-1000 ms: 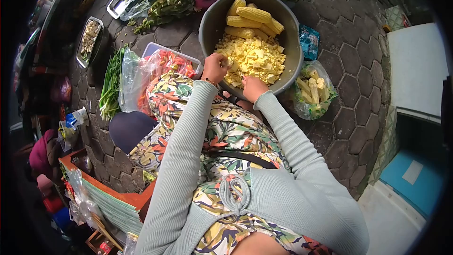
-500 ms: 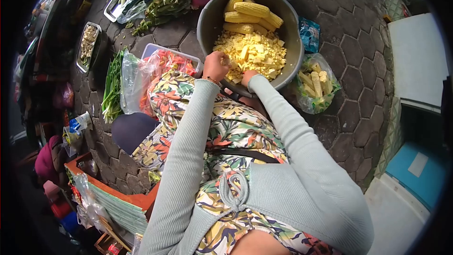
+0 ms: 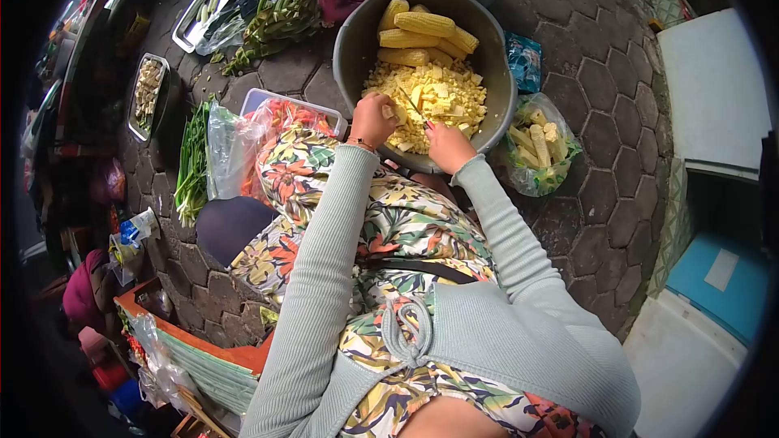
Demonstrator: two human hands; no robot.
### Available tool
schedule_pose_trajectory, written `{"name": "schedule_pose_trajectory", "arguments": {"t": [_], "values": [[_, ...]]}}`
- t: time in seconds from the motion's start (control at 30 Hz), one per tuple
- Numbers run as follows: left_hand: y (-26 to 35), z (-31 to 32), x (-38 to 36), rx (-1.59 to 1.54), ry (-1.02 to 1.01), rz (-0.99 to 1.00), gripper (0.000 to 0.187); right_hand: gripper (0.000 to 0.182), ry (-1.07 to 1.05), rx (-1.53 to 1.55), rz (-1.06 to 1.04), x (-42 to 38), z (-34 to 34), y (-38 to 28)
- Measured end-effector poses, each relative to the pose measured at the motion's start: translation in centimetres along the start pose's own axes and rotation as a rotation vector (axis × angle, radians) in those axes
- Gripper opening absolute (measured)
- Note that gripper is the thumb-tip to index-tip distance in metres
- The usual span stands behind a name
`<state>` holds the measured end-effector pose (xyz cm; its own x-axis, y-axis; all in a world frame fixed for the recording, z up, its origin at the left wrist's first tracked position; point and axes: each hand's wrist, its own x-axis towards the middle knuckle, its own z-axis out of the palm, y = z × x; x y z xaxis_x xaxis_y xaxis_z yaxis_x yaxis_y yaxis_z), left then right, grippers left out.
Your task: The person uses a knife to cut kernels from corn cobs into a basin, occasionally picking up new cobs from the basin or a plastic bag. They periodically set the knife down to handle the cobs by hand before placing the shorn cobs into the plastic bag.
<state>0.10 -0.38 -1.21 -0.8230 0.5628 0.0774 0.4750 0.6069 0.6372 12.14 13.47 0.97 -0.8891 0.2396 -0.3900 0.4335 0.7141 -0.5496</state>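
The fingers of the left hand (image 3: 372,121) are bent and pinched around a pale yellow piece of corn (image 3: 395,115), which shows at their tips, over the near left part of a large round grey plastic tub (image 3: 352,42). Just to the right of them, the fingers of the right hand (image 3: 451,147) are curled closed on what looks like a thin knife (image 3: 410,100); its narrow blade slants up and left from the fingertips, near the held piece, and its handle is hidden by the hand. A heap of cut yellow corn kernels (image 3: 442,91) lies in the tub directly beyond both sets of fingers, and whole yellow corn cobs (image 3: 424,24) rest past it, farther from them. Outside the tub, to the right of the right fingers, sits a clear, green-marked plastic bag (image 3: 531,183) holding pale corn pieces (image 3: 539,144). Left of the left fingers is a clear plastic container (image 3: 336,119) with red pieces.
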Motion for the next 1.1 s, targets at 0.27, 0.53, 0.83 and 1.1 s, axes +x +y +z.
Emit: {"name": "schedule_pose_trajectory", "arguments": {"t": [0.27, 0.53, 0.83, 1.1], "values": [[-0.6, 0.7, 0.1, -0.169, 0.066, -0.082, 0.029, 0.031, 0.098, 0.023, -0.025, 0.5, 2.1, -1.1], [-1.4, 1.0, -0.3, -0.224, 0.054, 0.02, 0.029, 0.031, 0.023, -0.009, -0.061, 2.6, 3.2, -0.3], [-1.4, 0.8, -0.3, -0.205, 0.07, -0.016, 0.022, 0.031, -0.076, -0.098, -0.168, 2.3, 2.8, -0.3], [-1.1, 0.9, -0.6, -0.196, 0.113, -0.001, 0.009, 0.03, -0.282, -0.168, 0.039, 5.4, 4.9, 1.2]]}}
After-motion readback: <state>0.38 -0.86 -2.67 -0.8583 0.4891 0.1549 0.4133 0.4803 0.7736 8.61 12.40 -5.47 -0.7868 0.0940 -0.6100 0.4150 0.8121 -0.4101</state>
